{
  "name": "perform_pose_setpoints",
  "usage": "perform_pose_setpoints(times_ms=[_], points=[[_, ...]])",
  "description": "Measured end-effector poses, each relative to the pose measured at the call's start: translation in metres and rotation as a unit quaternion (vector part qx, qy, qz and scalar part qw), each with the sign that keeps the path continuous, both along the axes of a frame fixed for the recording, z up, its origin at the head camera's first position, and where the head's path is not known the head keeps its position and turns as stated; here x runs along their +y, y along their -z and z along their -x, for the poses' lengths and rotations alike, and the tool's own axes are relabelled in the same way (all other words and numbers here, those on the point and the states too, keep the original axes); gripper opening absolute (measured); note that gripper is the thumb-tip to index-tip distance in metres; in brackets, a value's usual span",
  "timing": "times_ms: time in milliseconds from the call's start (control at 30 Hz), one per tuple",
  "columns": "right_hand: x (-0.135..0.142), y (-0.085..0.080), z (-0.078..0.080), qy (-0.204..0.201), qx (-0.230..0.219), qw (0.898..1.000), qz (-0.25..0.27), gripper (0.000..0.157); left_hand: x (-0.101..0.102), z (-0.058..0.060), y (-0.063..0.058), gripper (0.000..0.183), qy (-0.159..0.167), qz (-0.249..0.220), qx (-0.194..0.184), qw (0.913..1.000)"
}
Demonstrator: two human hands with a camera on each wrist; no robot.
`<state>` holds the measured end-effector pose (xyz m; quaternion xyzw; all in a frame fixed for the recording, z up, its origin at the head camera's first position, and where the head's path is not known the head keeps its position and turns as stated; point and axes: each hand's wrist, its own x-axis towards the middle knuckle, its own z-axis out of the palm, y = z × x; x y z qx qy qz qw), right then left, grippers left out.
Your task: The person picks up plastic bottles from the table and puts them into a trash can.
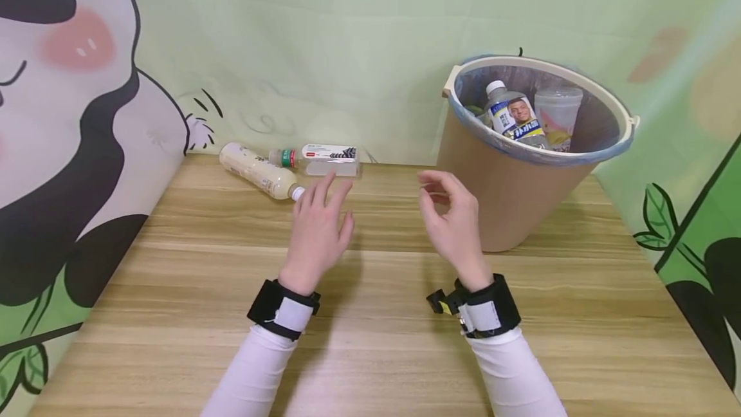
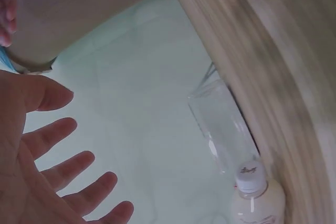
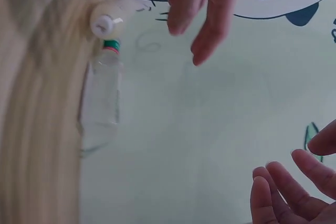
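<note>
My left hand (image 1: 317, 233) hovers over the table with its fingers spread, holding nothing. Just beyond its fingertips lies a cream-coloured drink bottle (image 1: 257, 171) with a white cap, on its side. Behind that, a clear plastic bottle (image 1: 330, 159) with a white label and a green band at its neck lies near the wall. My right hand (image 1: 454, 221), fingers loosely bent and holding nothing, is in front of the left side of a tan bin (image 1: 492, 192). In the left wrist view the cream bottle's white cap (image 2: 250, 177) faces the camera.
The bin has a bluish liner (image 1: 579, 158) under a pale rim ring. Inside it are a bottle (image 1: 509, 114) with a blue and yellow label and a clear plastic cup (image 1: 557, 111). A wall cloth (image 1: 324, 50) with panda drawings hangs behind the wooden table (image 1: 382, 340).
</note>
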<state>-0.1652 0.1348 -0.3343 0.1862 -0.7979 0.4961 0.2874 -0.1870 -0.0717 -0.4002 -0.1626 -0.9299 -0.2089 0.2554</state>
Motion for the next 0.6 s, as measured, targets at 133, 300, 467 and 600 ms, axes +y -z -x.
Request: perform_pose_setpoints(times_ms=[133,300,467,600], points=[[-0.008,0.015,-0.010,-0.008,-0.055,0.998,0.027,0.023,-0.002,0.000,0.007,0.050,-0.009,0.014,-0.025,0.9995],[-0.012,0.035,-0.010,-0.023,-0.092,0.994,0.044,0.028,-0.005,0.000,0.015,0.051,-0.020,0.023,-0.061,0.9977],[-0.015,0.044,-0.008,-0.029,-0.108,0.993,0.049,0.032,-0.005,0.000,0.021,0.050,-0.027,0.025,-0.082,0.9959],[-0.015,0.048,-0.009,-0.032,-0.128,0.990,0.055,0.033,-0.004,0.001,0.025,0.049,-0.028,0.021,-0.093,0.9950]])
